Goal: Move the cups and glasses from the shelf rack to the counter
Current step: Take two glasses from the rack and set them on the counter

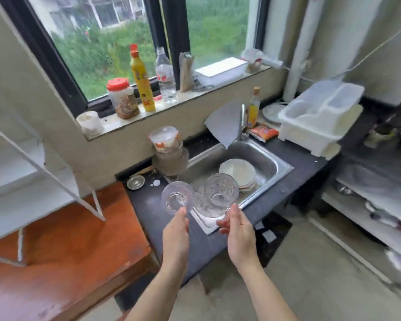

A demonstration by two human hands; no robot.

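Note:
My left hand [176, 230] grips a clear round glass [177, 197], tipped so its mouth faces me, above the dark counter [148, 212] just left of the sink. My right hand [237, 228] holds a clear patterned glass [219, 194] by its lower side, over the front left corner of the steel sink [273, 167]. The two glasses are close side by side, nearly touching. The white shelf rack [39, 172] stands at the left on an orange-brown wooden top [79, 246]; its visible shelves show nothing on them.
Stacked white plates [237, 173] lie in the sink. Stacked plastic containers and bowls [168, 151] stand at the sink's back left, a small metal lid [136, 181] beside them. A white dish rack [320, 117] sits right of the sink. Bottles and jars line the windowsill [130, 119].

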